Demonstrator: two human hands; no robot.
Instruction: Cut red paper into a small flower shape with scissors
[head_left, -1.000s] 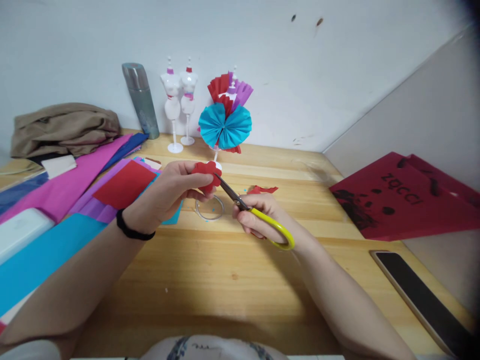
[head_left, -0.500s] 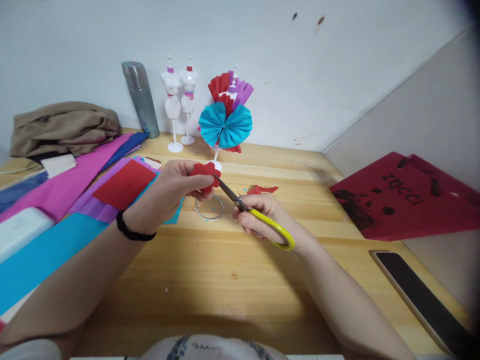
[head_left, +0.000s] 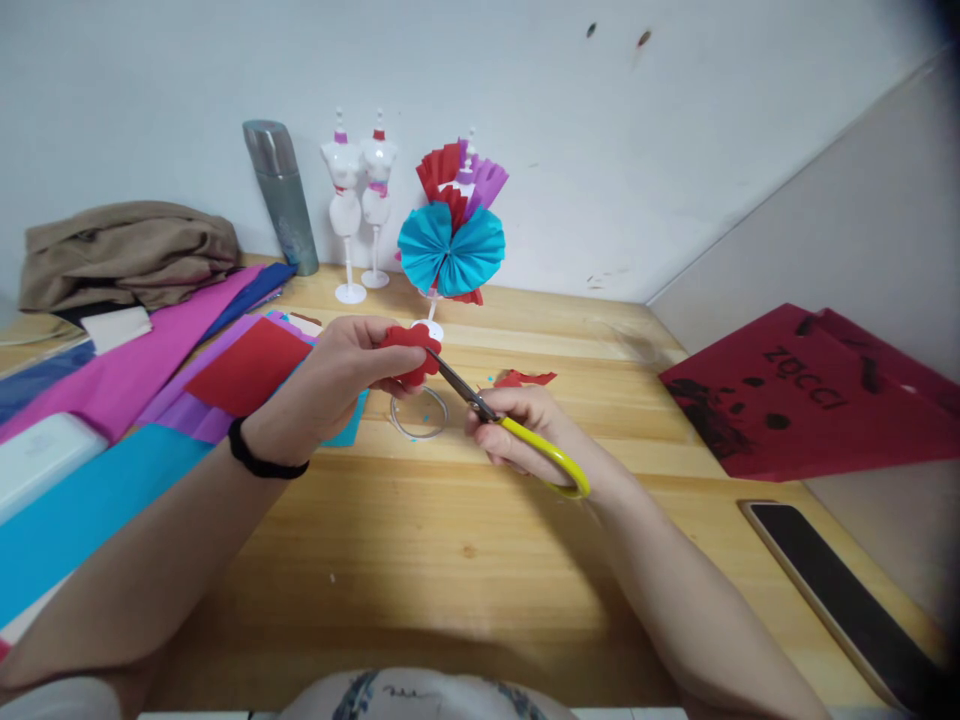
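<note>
Between the thumb and fingers of my left hand [head_left: 349, 370] is a red paper piece [head_left: 412, 352] with a scalloped, flower-like edge. My right hand [head_left: 525, 430] is closed around the scissors [head_left: 544, 450], which have yellow handles and dark blades. The blade tips touch the right part of the red piece, near its middle. A thin ring [head_left: 419, 434] lies on the table below my left fingers, with tiny blue bits by it. Just beyond my right hand lies a red paper scrap [head_left: 525, 379].
Behind stand two white mannequins [head_left: 346, 215] and one dressed in pleated paper [head_left: 450, 250], beside a flask [head_left: 281, 200]. Coloured paper [head_left: 247, 370] and brown cloth [head_left: 135, 255] lie left; a red bag [head_left: 802, 400] and phone [head_left: 840, 590] are right.
My left wrist has shifted very slightly up and to the left. The scissors and the red piece stay almost where they were.
</note>
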